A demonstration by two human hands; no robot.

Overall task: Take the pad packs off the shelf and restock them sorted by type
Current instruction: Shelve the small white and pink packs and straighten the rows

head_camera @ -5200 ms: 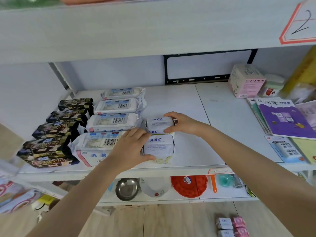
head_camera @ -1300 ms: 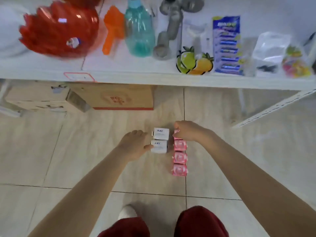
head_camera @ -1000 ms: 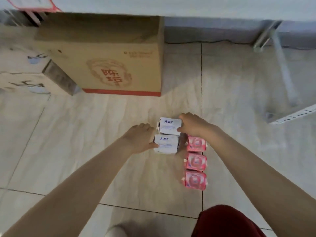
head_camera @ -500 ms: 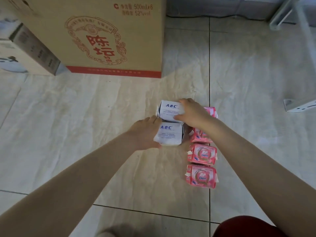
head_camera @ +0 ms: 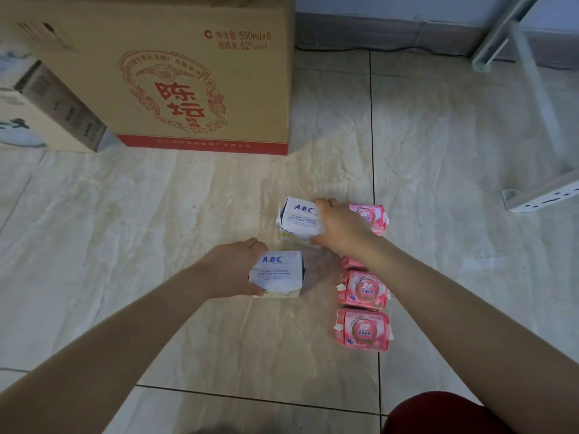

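Left hand (head_camera: 228, 270) curls its fingers round the near ABC pack (head_camera: 279, 274). Right hand (head_camera: 341, 227) clasps the far ABC pack (head_camera: 300, 220), seemingly on the floor (head_camera: 156, 233). Pink packs (head_camera: 363, 330) lie just right of those fingers.

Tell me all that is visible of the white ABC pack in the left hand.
The white pack is a soft, plastic-looking wrap with blue ABC lettering and small print on top and a yellowish lower edge. Label up, it lies on or just above the tiled floor. The left hand grips its left side.
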